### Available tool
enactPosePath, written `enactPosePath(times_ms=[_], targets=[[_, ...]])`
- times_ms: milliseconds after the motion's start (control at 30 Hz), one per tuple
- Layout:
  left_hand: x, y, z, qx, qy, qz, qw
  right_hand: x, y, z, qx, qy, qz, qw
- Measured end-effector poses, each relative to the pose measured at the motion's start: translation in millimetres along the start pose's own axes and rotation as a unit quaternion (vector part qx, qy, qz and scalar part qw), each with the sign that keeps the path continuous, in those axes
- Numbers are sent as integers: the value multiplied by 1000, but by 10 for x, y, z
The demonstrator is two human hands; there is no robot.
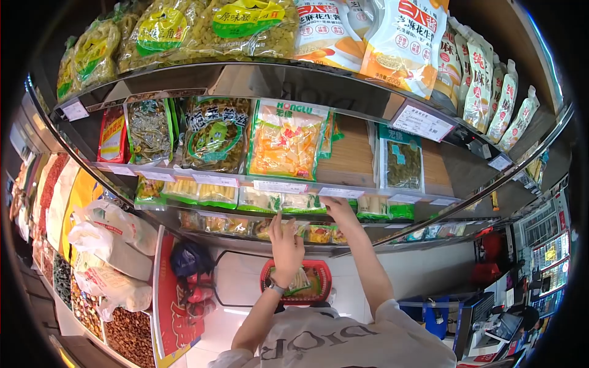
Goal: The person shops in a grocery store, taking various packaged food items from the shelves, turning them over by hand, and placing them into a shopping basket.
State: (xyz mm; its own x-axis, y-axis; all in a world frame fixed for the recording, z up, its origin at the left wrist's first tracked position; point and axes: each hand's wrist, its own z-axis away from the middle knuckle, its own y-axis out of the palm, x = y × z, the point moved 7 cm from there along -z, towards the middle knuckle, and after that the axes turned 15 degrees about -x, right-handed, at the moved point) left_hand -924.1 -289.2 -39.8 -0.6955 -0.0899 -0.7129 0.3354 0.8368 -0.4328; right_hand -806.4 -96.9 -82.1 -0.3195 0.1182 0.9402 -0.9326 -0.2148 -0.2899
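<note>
My left hand (pixel 286 246), with a watch on its wrist, is raised in front of the lower shelf. Its fingers are stretched out and apart, with nothing held. Fingertips of my right hand (pixel 337 209) are at the label rail (pixel 275 186), by the row of white and green packets (pixel 300 203) underneath. That hand's fingers look extended, and no packet shows in its grip. On the shelf above stand a HONGLU bag of orange pickled vegetables (pixel 286 142) and a dark green vegetable bag (pixel 215 136). A red shopping basket (pixel 325 281) containing packets sits on the floor below.
A projecting upper shelf (pixel 245 83) carries yellow-green bags (pixel 162 30) and sesame-peanut sauce pouches (pixel 402 46). More packets (pixel 227 226) fill a lower row. Left are plastic bags (pixel 113 270) and bins of dried goods (pixel 132 337). A blue bag (pixel 191 260) lies near the basket.
</note>
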Motion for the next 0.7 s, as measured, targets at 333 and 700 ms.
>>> enactPosePath(times_ms=[333,700], targets=[[173,383,462,191,-506,694,475,789,-261,1229,132,141,-444,875],[-612,-977,433,199,-475,466,719,442,-818,2524,164,49,-381,909]])
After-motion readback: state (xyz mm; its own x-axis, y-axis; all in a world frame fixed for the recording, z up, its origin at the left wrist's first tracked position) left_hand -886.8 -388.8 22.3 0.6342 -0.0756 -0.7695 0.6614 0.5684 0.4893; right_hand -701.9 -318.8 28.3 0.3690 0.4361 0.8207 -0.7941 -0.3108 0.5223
